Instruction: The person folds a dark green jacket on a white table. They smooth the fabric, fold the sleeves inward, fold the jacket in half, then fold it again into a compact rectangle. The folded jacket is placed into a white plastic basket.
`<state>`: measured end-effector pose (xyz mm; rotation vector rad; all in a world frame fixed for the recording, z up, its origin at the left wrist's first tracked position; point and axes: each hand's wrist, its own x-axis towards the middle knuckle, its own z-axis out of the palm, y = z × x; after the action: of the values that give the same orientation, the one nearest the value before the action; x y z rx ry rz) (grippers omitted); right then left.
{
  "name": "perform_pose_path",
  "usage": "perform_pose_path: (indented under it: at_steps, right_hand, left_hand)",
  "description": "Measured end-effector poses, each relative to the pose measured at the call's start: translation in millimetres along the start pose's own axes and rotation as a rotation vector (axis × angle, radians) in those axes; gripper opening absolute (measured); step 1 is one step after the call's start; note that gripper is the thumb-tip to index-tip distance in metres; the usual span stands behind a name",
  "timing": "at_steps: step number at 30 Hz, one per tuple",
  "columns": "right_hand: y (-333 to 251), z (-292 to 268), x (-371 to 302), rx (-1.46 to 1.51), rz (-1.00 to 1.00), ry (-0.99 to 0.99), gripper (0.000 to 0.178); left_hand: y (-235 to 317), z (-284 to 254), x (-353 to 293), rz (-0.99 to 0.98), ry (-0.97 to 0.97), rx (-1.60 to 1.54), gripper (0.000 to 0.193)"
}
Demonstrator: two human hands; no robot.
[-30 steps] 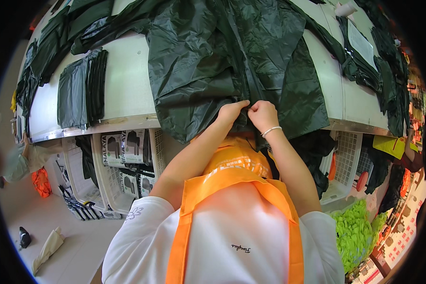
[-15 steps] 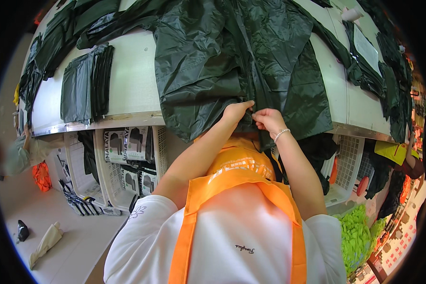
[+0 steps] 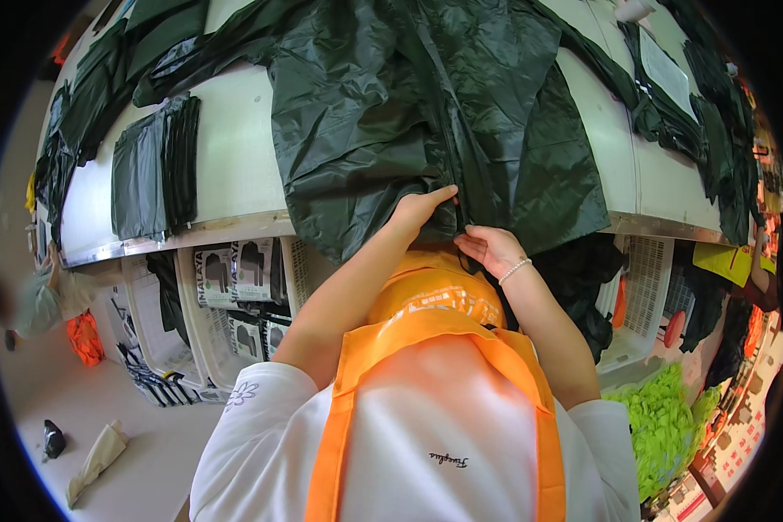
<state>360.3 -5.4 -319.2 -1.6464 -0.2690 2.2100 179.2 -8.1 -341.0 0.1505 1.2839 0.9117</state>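
Note:
A dark green, shiny rain jacket (image 3: pixel 357 130) lies spread over the table, its hem hanging past the near edge and its sleeves reaching out to both sides. A front zip (image 3: pixel 448 143) runs down its middle toward me. My left hand (image 3: pixel 422 209) is closed on the jacket beside the zip, thumb on top and fingers hidden under the fabric. Just below and to the right, my right hand (image 3: pixel 491 248) pinches the bottom of the front edge by the zip with thumb and forefinger, the other fingers curled loosely. Whether it holds the zip's end or only cloth, I cannot tell.
On the pale table (image 3: pixel 239 139), a stack of folded dark garments (image 3: pixel 157 165) lies at left. More dark garments (image 3: pixel 670 113) lie at right under a white sheet. Below are white plastic baskets (image 3: pixel 204 322) with packaged goods. Bright green bundles (image 3: pixel 661 426) sit at lower right.
My right hand has drawn slightly down and its fingers have opened out a little, leaving a wider gap to my left hand. The left hand keeps its hold by the zip.

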Motion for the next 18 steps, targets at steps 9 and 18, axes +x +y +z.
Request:
perform_pose_path:
  at_steps: [9,18]
  right_hand:
    - [3.4,20.0,7.7,-0.021,-0.105,0.012,0.013]
    - [3.4,19.5,9.4,-0.011,-0.099,0.015,0.014]
  left_hand:
    - [-21.7,-9.7,-32.5,-0.060,0.167,0.109,0.044]
    - [-6.6,-5.0,-50.9,0.060,0.216,0.563,0.038]
